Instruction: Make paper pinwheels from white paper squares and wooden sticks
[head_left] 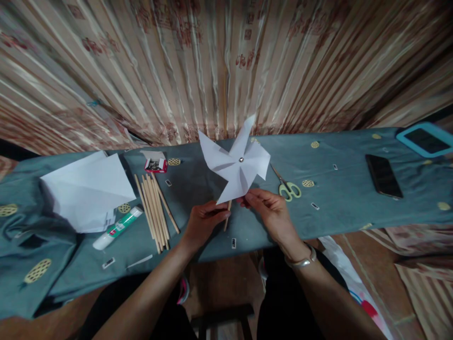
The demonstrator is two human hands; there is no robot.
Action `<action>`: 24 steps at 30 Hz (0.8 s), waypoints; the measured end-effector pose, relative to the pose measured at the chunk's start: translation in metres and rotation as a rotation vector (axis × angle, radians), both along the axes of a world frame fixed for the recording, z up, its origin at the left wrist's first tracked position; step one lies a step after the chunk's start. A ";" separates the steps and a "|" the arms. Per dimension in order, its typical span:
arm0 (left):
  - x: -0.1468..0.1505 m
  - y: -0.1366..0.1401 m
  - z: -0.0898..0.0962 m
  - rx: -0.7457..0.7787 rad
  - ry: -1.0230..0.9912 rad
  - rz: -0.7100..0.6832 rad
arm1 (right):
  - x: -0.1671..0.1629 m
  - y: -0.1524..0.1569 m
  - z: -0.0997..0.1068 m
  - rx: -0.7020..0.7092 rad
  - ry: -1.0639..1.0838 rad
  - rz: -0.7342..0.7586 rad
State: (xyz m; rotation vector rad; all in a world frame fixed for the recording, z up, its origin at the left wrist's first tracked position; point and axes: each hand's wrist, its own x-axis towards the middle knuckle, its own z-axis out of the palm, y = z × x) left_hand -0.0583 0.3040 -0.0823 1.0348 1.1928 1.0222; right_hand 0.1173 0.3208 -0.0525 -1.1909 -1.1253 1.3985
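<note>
A white paper pinwheel [230, 164] with a shiny pin at its centre is held up over the table, its blades spread. My left hand [202, 218] is closed around its thin wooden stick [228, 217], just below the paper. At the lower right blade, the bent fingers of my right hand [271, 210] are pinched together against the paper edge; the fingertips are partly hidden. Green-handled scissors [290, 191] lie just beyond my right hand. Several loose wooden sticks [155, 212] lie to the left of my left hand.
Left on the cloth-covered table [339, 189] are white paper sheets [88, 184], a glue stick [118, 228], a small red box [155, 164] and a paper strip [139, 261]. A phone [384, 175] and a blue-framed tablet [426, 140] lie right. A curtain [212, 71] hangs behind.
</note>
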 end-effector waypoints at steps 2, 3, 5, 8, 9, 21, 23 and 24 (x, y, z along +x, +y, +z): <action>0.001 0.000 0.000 -0.003 0.015 -0.016 | -0.001 -0.002 -0.002 0.026 -0.063 0.027; 0.002 0.000 0.000 -0.004 0.015 -0.020 | -0.002 -0.003 -0.003 0.048 -0.109 0.032; 0.003 -0.001 -0.001 -0.004 0.002 -0.021 | -0.002 -0.005 -0.005 0.096 -0.234 0.034; 0.006 -0.001 -0.004 -0.009 -0.038 -0.018 | -0.003 -0.007 -0.007 0.144 -0.415 0.026; 0.007 -0.001 -0.005 -0.011 -0.055 -0.016 | -0.004 -0.008 -0.007 0.156 -0.452 0.019; 0.016 -0.001 -0.010 -0.061 -0.119 0.026 | -0.011 -0.001 -0.012 0.134 -0.371 -0.101; 0.014 -0.001 -0.008 -0.079 -0.122 0.040 | -0.004 0.003 -0.010 0.156 -0.412 -0.147; 0.013 -0.001 -0.007 -0.082 -0.115 0.046 | 0.001 0.005 -0.009 0.169 -0.441 -0.173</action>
